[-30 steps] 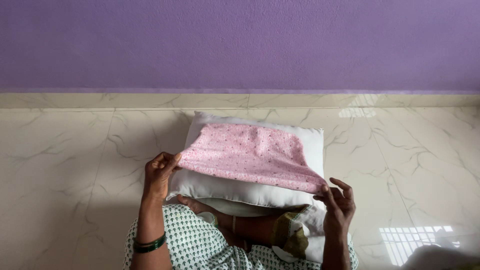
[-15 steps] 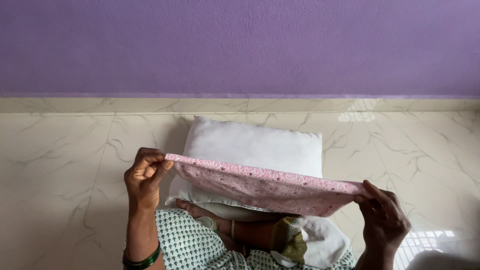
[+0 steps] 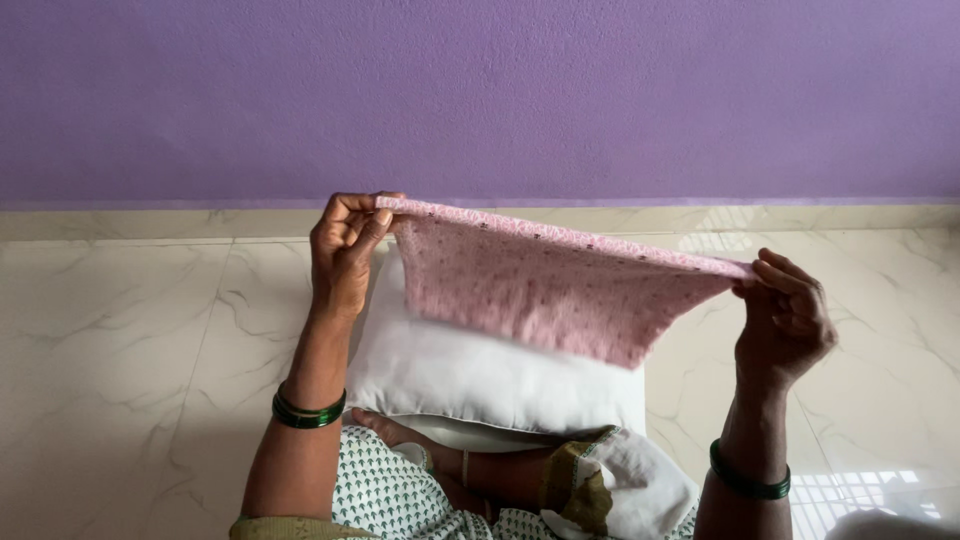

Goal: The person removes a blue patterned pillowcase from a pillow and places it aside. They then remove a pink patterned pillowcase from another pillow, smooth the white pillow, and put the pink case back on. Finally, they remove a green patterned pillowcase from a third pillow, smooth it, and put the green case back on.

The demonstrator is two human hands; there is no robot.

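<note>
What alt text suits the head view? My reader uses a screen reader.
Left hand and right hand hold a pink patterned pillowcase stretched in the air above a white pillow on a marble floor, before a purple wall.

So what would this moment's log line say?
left hand: holds pink pillowcase corner | right hand: holds other corner | white pillow: on floor

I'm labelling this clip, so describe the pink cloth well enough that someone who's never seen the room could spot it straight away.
Below the purple wall, a white pillow lies on the marble floor. Above the pillow, the left hand and right hand pinch the two top corners of the pink cloth, which hangs between them. It is the only pink, finely speckled fabric; the pillow is plain white.
</note>
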